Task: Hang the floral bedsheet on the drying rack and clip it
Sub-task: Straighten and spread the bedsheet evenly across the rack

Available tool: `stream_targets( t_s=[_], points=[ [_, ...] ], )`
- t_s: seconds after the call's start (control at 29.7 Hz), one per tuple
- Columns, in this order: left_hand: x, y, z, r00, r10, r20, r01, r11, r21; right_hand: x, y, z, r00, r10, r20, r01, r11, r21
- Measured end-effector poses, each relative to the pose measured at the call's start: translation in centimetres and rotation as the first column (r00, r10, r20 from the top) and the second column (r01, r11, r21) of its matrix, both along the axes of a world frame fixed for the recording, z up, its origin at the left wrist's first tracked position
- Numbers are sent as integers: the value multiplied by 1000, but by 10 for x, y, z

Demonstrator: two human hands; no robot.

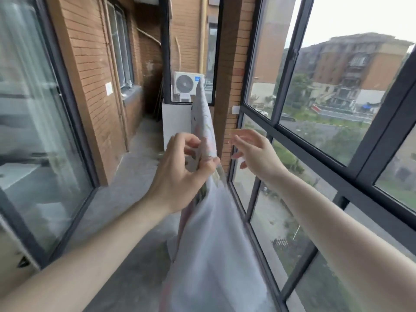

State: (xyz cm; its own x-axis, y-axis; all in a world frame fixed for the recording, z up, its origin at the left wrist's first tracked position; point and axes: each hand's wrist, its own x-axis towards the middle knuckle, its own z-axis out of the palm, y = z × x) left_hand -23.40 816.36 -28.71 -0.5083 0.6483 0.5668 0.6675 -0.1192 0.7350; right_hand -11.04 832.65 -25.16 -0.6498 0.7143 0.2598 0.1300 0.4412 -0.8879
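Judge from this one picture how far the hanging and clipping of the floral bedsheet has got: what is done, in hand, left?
Done: the floral bedsheet already hangs stretched along the balcony, though the rack is hidden. In hand: the left hand pinches its upper edge; the right hand is open beside it, holding nothing. Left: clipping, since no clip shows anywhere.

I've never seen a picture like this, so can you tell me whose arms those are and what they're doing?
The camera sits on a person's head, so you see their own two arms reaching forward. They stand on a balcony with big windows on the right. The left hand pinches the top fold of a bedsheet, which hangs down toward the floor. The right hand is open beside it, holding nothing. Far ahead is a white air conditioner. I can't see the drying rack or any clips here.
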Motion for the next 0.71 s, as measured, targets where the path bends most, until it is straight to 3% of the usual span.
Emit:
stream_targets(
  t_s=[0.2,0.44,0.54,0.71],
  points=[
    [37,-30,-6,997,73,-15,-75,975,-210,-45,7,39,986,86,145,-61,983,-172],
    [41,-36,-23,978,125,-168,-180,911,-371,-82,-7,42,949,188,254,-97,938,-334],
    [41,-36,-27,958,135,-251,-221,908,-355,-89,-18,38,966,200,162,-118,904,-412],
    [35,-43,-31,949,165,-269,-243,926,-290,-94,-38,30,987,161,-15,-145,846,-513]
  ],
)
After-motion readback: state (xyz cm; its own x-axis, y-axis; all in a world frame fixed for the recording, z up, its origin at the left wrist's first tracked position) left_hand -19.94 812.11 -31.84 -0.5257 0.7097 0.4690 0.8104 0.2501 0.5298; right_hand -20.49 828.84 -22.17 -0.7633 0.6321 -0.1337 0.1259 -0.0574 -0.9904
